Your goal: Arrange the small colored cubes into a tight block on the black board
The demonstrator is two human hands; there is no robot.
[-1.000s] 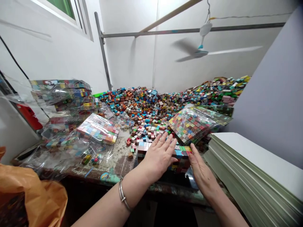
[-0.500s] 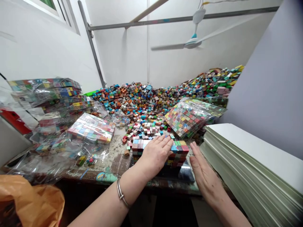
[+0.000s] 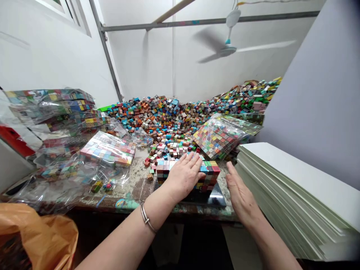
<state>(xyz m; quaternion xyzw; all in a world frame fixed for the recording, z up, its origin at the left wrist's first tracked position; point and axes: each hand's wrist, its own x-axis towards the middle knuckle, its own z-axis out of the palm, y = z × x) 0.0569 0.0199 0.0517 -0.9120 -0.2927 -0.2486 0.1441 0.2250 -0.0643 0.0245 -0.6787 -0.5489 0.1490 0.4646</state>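
The surface is an old table with worn, patchy paint (image 3: 137, 165), and at its back a large heap of small multicoloured cubes (image 3: 157, 110) rises before the white wall (image 3: 135, 60). On the left are piled flat, colourful packs in clear plastic (image 3: 73, 107); on the right lies a thick stack of white sheets (image 3: 281, 161). A white fan with a turquoise collar (image 3: 228, 50) hangs near a grey metal bar (image 3: 267, 17), its blades blurred. An orange bag (image 3: 50, 232) is at the lower left.

Compared with one second ago, the right hand (image 3: 243, 195) has moved away from the oblong block of multicoloured cubes (image 3: 210, 176), and a clear gap now separates them. More of the shiny black plate (image 3: 209, 197) can be seen below the block.

The block sits between the two hands and partly under the left hand (image 3: 184, 178), which lies flat over its top, fingers straight and slightly spread; how firmly it presses, I cannot tell. The right hand is held on edge near the block's right end, apart from it, its fingers straight and close together.
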